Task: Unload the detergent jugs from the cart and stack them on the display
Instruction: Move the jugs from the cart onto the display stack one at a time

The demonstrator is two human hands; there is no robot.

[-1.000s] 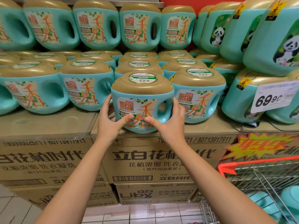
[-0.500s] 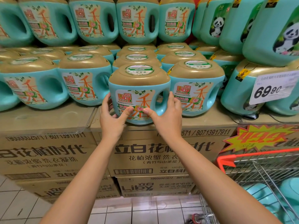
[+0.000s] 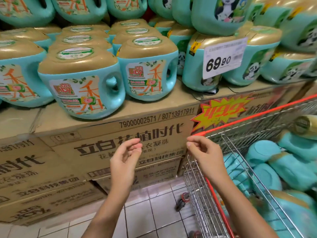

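While our left hand [image 3: 125, 157] and right hand [image 3: 204, 152] hover loosely curled and empty, the Liby jug [image 3: 82, 86] sits at the carton's [image 3: 154, 109] front edge; swinging toward the cart [image 3: 257, 115], we could knock it off.

I see teal detergent jugs [image 3: 82, 86] with gold tops and white labels carrying an orange character. The panda jugs [image 3: 223, 14] show black-and-white bears. The price tag [image 3: 224, 57] is white with black digits, the boxes [image 3: 120, 134] brown with black print, the starburst sign [image 3: 221, 110] yellow and red, and the cart [image 3: 257, 115] silver wire with a red rim.
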